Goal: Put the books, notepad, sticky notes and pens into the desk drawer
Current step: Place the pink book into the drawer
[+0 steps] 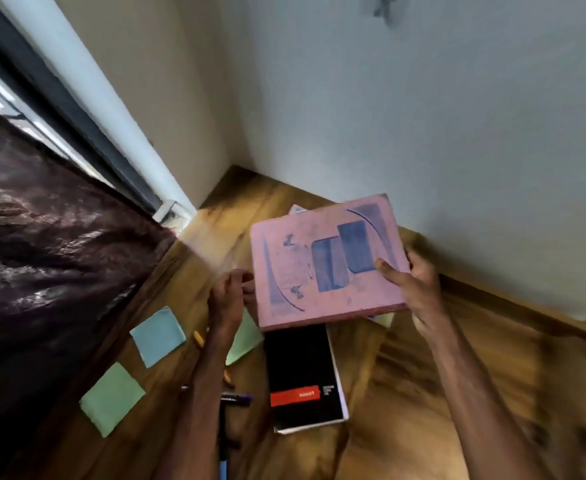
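Pale walls (423, 116) meet in a corner behind everything, and a dark, glossy purple fabric (42, 254) fills our left side below a window frame (76, 109). Beneath us lies the wooden table (423, 393), its grain blurred toward the right.

Above the table we hold a pink book (326, 261), lifted and tilted. Its cover is worn and printed with blue rectangles and curved lines. Our right hand (419, 289) grips its right edge, thumb pressed on the cover and fingers wrapped behind. Our left hand (227, 299) sits at the book's left edge with fingers curled. The blur keeps us from telling whether it actually grips the book or only touches it.

A paler book (296, 208) peeks out beyond the pink one's far edge. A black notepad (302, 372) with a red band lies flat on the table, its far end hidden under the pink book.

Left of it we see a blue sticky note (158, 336) and a green sticky note (111, 398) near the table's edge. Another green sticky note (246, 341) lies partly under our left wrist.

A purple pen (237, 399) lies just beside the notepad, and an orange pen (198, 338) shows beside our left forearm.
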A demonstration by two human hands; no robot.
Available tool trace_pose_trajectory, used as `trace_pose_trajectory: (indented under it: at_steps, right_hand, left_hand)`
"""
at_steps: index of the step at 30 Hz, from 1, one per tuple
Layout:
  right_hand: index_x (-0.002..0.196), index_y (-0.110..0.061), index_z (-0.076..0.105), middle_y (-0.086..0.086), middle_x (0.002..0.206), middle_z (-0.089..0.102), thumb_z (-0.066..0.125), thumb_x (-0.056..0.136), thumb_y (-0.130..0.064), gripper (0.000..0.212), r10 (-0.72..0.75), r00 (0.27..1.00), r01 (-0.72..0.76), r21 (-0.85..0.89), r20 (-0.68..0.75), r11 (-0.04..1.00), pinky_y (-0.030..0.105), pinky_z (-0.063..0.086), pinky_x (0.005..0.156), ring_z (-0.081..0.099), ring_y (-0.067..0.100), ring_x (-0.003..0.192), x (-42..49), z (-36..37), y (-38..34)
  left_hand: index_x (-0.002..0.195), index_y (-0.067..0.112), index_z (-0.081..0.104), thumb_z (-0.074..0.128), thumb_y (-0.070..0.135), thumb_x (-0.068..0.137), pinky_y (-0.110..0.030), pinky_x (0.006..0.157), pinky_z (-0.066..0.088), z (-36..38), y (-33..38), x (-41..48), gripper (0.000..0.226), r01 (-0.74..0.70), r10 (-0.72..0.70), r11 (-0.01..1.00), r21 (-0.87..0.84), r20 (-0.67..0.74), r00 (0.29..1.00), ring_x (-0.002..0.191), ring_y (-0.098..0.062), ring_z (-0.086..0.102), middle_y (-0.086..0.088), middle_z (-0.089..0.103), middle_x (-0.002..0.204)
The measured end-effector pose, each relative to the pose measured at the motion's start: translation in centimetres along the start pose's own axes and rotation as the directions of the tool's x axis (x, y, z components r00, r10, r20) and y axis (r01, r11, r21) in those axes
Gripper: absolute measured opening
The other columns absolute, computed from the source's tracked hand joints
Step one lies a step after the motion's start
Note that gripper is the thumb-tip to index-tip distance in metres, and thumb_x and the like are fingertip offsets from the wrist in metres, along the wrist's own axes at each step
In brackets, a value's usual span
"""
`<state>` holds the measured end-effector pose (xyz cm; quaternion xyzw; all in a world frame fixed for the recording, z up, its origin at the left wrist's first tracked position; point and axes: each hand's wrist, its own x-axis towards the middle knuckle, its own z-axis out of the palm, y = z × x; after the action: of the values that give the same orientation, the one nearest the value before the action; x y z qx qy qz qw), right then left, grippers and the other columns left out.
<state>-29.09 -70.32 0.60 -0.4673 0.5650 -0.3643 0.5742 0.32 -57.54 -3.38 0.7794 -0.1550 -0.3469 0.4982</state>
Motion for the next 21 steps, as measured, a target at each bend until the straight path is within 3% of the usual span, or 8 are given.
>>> trace_pose_trajectory:
  at_steps: [2,4,8,13,16,18,21]
  right_hand:
    - [0.122,-0.007,0.067,0.006,0.111,0.076,0.084,0.077,-0.018,0.050,0.078,0.993,-0.068,0.107,-0.088,0.992,0.027,0.060,0.071,0.072,0.021,0.092,-2.7,-5.4,2.1]
    - [0.123,-0.009,0.067,0.005,0.113,0.075,0.085,0.074,-0.025,0.055,0.146,0.973,-0.121,0.145,-0.177,0.982,0.027,0.059,0.069,0.072,0.021,0.094,-5.2,-10.1,4.2]
    - [0.125,-0.018,0.064,0.004,0.112,0.074,0.084,0.080,-0.030,0.051,0.273,0.904,-0.228,0.168,-0.330,0.959,0.039,0.063,0.070,0.073,0.025,0.098,-9.7,-18.0,8.0]
    - [0.128,-0.014,0.064,0.007,0.115,0.073,0.081,0.085,-0.022,0.047,0.296,0.843,-0.225,0.206,-0.450,0.952,0.032,0.062,0.064,0.073,0.021,0.096,-12.1,-24.3,11.1]
    - [0.126,-0.017,0.064,0.005,0.114,0.073,0.082,0.083,-0.026,0.047,0.306,0.835,-0.238,0.200,-0.458,0.950,0.042,0.064,0.074,0.073,0.023,0.098,-12.1,-26.4,12.8]
    - [0.125,-0.018,0.064,0.003,0.113,0.073,0.082,0.083,-0.029,0.046,0.315,0.833,-0.250,0.199,-0.455,0.948,0.045,0.064,0.076,0.073,0.022,0.099,-11.6,-26.7,13.9]
    - [0.125,-0.016,0.063,0.002,0.112,0.072,0.081,0.085,-0.027,0.046,0.329,0.830,-0.274,0.185,-0.450,0.944,0.037,0.063,0.070,0.072,0.020,0.097,-10.2,-25.8,14.9]
  left_hand:
    - [0.088,0.017,0.074,0.054,0.037,0.103,-0.032,0.066,0.053,2.9,0.1,-2.6,0.033,-0.051,0.048,0.998,0.029,0.080,0.996,0.067,-0.020,0.067,-0.001,0.076,0.080]
    - [0.095,0.016,0.074,0.056,0.037,0.103,-0.033,0.070,0.058,6.2,0.1,-5.7,0.028,-0.130,0.105,0.984,0.119,0.201,0.974,0.073,-0.017,0.073,0.001,0.078,0.086]
    - [0.105,0.019,0.071,0.066,0.037,0.096,-0.037,0.082,0.060,13.6,-0.9,-12.4,0.021,-0.368,0.182,0.874,0.316,0.489,0.853,0.086,-0.011,0.071,0.005,0.075,0.095]
    - [0.111,0.022,0.063,0.063,0.029,0.098,-0.028,0.074,0.059,18.8,-2.9,-17.9,0.015,-0.541,0.196,0.731,0.417,0.630,0.751,0.091,-0.008,0.065,0.006,0.068,0.104]
    - [0.113,0.020,0.065,0.064,0.023,0.096,-0.021,0.076,0.058,20.2,-3.9,-19.7,0.017,-0.636,0.228,0.638,0.433,0.683,0.694,0.093,-0.011,0.066,0.004,0.069,0.107]
    - [0.115,0.020,0.064,0.064,0.024,0.096,-0.025,0.081,0.060,20.8,-4.5,-20.4,0.019,-0.662,0.213,0.602,0.446,0.709,0.672,0.094,-0.012,0.065,0.004,0.068,0.112]
    - [0.118,0.019,0.061,0.064,0.024,0.097,-0.030,0.089,0.058,21.7,-5.9,-20.5,0.022,-0.695,0.159,0.528,0.488,0.748,0.645,0.102,-0.015,0.063,0.000,0.064,0.121]
